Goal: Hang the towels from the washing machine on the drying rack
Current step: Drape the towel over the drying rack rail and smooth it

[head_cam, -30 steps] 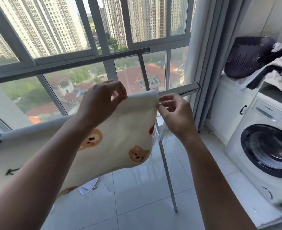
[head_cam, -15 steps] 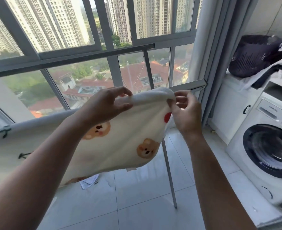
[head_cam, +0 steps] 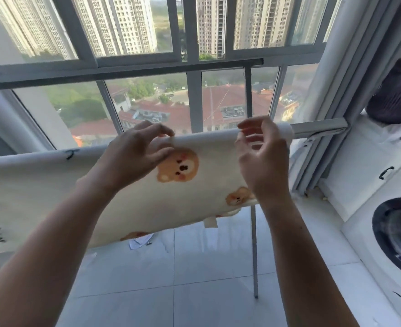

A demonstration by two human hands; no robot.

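A cream towel (head_cam: 202, 192) printed with brown bears hangs over the top bar of the drying rack (head_cam: 317, 129), spread from the left edge almost to the bar's right end. My left hand (head_cam: 135, 159) rests its spread fingers on the towel's top fold, just left of a bear. My right hand (head_cam: 261, 156) hovers at the towel's right end with its fingers apart and nothing in them. The rack's thin grey leg (head_cam: 254, 253) drops to the floor below the towel. The washing machine (head_cam: 397, 239) stands at the right edge, its round door dark.
A big window (head_cam: 194, 67) runs behind the rack, with a grey curtain (head_cam: 350, 67) at its right. A dark laundry basket (head_cam: 397, 95) sits on the white cabinet (head_cam: 360, 171) above the machine. White floor tiles (head_cam: 194, 279) lie below, with a scrap of paper (head_cam: 140, 243) under the towel.
Both hands raised the towel's right end onto the bar and let go of it. Their fingers, pinched on the edge before, are now spread. The view shifted to the left.
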